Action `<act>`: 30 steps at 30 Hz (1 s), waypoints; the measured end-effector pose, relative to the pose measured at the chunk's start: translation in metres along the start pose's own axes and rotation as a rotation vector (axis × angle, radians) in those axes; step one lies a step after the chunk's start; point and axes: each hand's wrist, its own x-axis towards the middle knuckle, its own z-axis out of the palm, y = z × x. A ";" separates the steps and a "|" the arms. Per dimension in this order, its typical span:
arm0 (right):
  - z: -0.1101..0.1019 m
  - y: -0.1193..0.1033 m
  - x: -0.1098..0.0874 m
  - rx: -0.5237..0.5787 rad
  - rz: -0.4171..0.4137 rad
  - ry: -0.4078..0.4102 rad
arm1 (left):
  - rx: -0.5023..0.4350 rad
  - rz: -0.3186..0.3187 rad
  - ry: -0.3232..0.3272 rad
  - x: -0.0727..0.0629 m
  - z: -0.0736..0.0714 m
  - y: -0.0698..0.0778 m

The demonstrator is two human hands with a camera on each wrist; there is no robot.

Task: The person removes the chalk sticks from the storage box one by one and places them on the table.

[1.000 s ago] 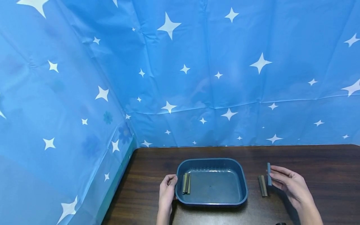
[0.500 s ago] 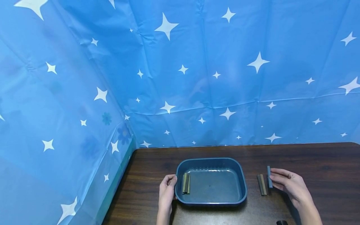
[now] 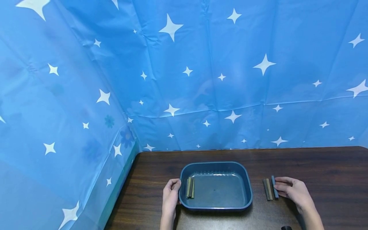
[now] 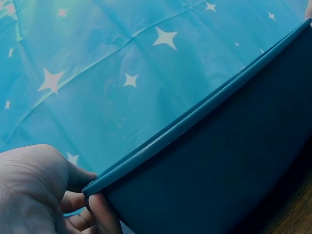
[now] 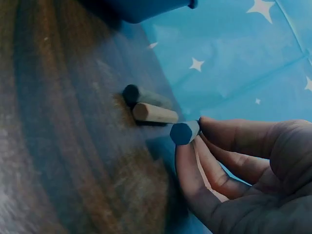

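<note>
A blue tray (image 3: 216, 202) with rounded corners stands on the table, and my left hand (image 3: 171, 192) pinches its left rim between thumb and fingers. In the left wrist view that hand (image 4: 48, 195) grips the tray's corner rim. My right hand (image 3: 296, 191) pinches a short blue stick (image 3: 274, 187) with a flat end (image 5: 182, 133), low over the table. Just left of it lie a tan stick (image 3: 269, 189) and a dark grey stick (image 3: 265, 190), side by side. Several olive-coloured sticks (image 3: 190, 187) lie at the left end inside the tray.
The dark brown wooden table (image 3: 155, 166) meets a blue sheet with white stars (image 3: 201, 127) at the back, and another side of the sheet runs along the left edge. A small black object (image 3: 286, 228) shows at the bottom edge, near the right forearm.
My right hand has lowered the blue stick toward the table and brought it closer beside the tan and grey sticks. The left hand and the tray have stayed in place.
</note>
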 end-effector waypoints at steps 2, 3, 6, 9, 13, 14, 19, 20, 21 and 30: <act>0.002 0.001 0.001 -0.033 -0.004 0.011 | 0.007 0.004 0.005 0.000 0.000 0.000; 0.003 0.002 0.002 -0.055 -0.010 0.017 | 0.007 0.002 0.005 -0.001 0.000 0.001; 0.006 0.001 0.002 -0.134 -0.033 0.044 | 0.008 -0.001 0.004 0.000 0.001 0.001; 0.010 -0.001 0.002 -0.229 -0.060 0.077 | 0.007 -0.005 -0.001 0.000 0.000 0.001; 0.014 -0.003 0.001 -0.316 -0.090 0.107 | 0.014 -0.007 0.000 0.000 0.000 0.001; 0.015 -0.003 0.001 -0.334 -0.096 0.115 | 0.016 -0.009 0.000 0.000 0.000 0.001; 0.018 -0.003 0.001 -0.392 -0.119 0.132 | 0.019 -0.012 0.000 0.000 0.000 0.002; 0.018 -0.003 0.001 -0.406 -0.123 0.134 | 0.018 -0.013 0.001 0.000 0.000 0.002; 0.019 -0.003 0.001 -0.415 -0.127 0.134 | 0.017 -0.012 0.002 0.000 0.000 0.002; 0.020 -0.005 0.001 -0.403 -0.127 0.128 | 0.001 -0.010 -0.002 0.000 0.000 0.001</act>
